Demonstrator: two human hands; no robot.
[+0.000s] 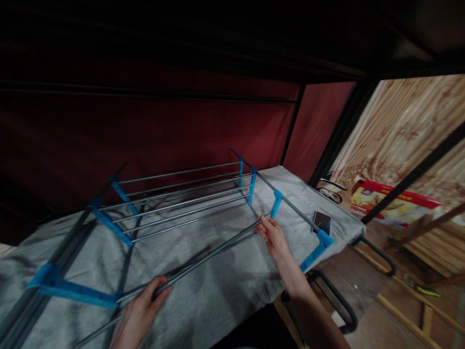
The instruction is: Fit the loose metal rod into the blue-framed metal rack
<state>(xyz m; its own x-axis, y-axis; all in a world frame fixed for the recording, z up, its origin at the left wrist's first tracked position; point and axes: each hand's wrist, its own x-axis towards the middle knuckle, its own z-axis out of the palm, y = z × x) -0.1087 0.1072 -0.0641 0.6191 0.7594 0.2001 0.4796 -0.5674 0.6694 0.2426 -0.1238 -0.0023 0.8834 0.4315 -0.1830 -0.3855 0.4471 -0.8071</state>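
A rack of grey metal rods (189, 199) joined by blue plastic brackets (76, 291) lies over a grey blanket (232, 291). My left hand (145, 303) is closed around a loose-looking grey rod (207, 258) near its lower left end. At the rod's upper right end, my right hand (271, 231) pinches it beside a blue bracket (276, 202) on the right side bar. Another rod runs close under the held one. Whether the rod's tip sits in the bracket, I cannot tell. One blue bracket (317, 249) on the right has no rod visible in it.
A phone (321, 223) lies on the blanket at the right. Black bed-frame posts (337, 126) and a dark red panel (174, 135) stand behind. Beyond the bed are a red and yellow box (394, 203), wooden slats (434, 249) and a patterned curtain (417, 131).
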